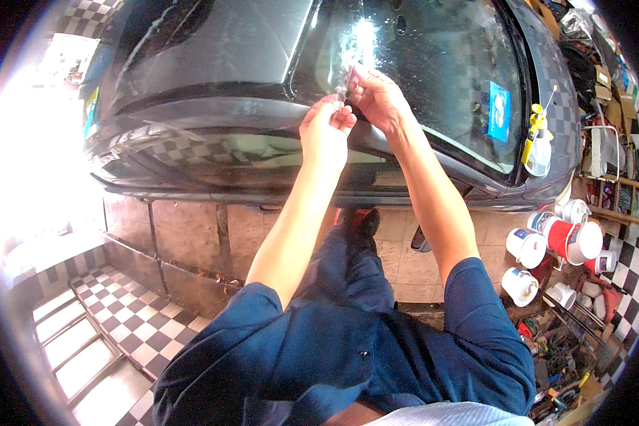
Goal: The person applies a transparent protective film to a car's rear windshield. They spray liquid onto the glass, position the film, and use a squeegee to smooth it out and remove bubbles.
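Both my hands are raised over the edge of a dark grey car [213,106], close together where the roof meets the large sloping glass [433,92]. My left hand [326,128] pinches a small, thin, pale piece [341,93] between thumb and fingers. Just above it and to the right, my right hand [378,98] is closed, its fingertips pressed together around a slender dark bit by that piece. Exactly what these small parts are is too tiny to tell. Wet-looking specks and a bright glare cover the glass beyond my fingers.
A blue sticker [498,112] is on the glass. Farther right, a spray bottle with a yellow trigger [538,145] rests on the car. White and red buckets [525,247] stand on the floor at right, near piled tools [564,348] and a cluttered shelf [610,142].
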Available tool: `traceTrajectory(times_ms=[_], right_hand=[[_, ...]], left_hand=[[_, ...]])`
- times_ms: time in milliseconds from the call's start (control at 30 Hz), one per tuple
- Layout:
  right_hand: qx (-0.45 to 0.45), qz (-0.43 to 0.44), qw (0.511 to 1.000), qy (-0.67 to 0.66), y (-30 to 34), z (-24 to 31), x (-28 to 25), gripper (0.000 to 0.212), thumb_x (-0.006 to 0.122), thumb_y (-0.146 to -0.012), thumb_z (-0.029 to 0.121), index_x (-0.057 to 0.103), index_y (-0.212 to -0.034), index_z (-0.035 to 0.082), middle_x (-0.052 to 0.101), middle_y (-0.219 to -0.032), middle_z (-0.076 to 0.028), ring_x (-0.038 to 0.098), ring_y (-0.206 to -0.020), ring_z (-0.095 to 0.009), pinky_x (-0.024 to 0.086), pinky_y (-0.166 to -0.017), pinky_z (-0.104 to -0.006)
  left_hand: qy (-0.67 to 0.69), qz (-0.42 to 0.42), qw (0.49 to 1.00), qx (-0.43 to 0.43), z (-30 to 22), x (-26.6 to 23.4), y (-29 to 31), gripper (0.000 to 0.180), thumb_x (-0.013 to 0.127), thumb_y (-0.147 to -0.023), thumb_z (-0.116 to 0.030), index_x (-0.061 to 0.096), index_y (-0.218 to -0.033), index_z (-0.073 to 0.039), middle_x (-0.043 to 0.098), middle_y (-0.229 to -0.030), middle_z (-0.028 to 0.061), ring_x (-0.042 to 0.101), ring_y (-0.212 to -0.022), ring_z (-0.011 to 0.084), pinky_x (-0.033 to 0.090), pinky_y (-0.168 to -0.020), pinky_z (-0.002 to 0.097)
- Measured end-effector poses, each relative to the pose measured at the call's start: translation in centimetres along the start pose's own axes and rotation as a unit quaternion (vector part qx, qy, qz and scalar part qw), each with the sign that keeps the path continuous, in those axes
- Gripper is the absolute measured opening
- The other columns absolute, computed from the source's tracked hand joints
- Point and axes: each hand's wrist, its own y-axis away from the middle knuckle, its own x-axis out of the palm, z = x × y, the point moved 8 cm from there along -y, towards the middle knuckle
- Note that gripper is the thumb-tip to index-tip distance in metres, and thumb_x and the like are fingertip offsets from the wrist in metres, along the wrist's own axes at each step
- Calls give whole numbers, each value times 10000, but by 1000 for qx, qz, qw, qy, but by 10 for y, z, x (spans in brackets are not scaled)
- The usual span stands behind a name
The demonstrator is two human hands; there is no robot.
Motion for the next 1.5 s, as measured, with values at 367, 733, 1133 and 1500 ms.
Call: traceTrajectory(times_ms=[367,733,1133,1500], right_hand=[[-22,3,999,36,-7,11,-24,90,632,-842,102,578,-805,41,572,-752,-20,515,-652,-117,438,-614,-246],[1,-28,994,101,-3,20,-32,71,556,-853,7,543,-792,41,541,-738,-21,445,-621,-117,382,-574,-247],[7,-17,997,71,11,26,-19,68,554,-884,66,556,-935,22,566,-827,-24,489,-692,-108,421,-641,-234],[-29,-34,999,21,12,4,-15,188,608,-832,14,530,-1002,-3,591,-788,-52,528,-660,-145,441,-613,-257]], left_hand=[[74,-29,997,-16,13,0,-15,120,671,-808,-59,588,-870,2,598,-827,70,573,-748,152,489,-706,289],[-6,-29,996,79,8,-1,-8,155,689,-796,-69,574,-878,-5,595,-854,85,566,-790,168,476,-729,300],[7,-33,997,71,11,-1,-8,128,672,-807,-42,562,-865,-15,611,-840,84,593,-767,160,504,-694,284],[7,-52,994,94,10,-4,-9,120,675,-796,-12,559,-824,-7,611,-789,71,594,-686,149,508,-634,260]])
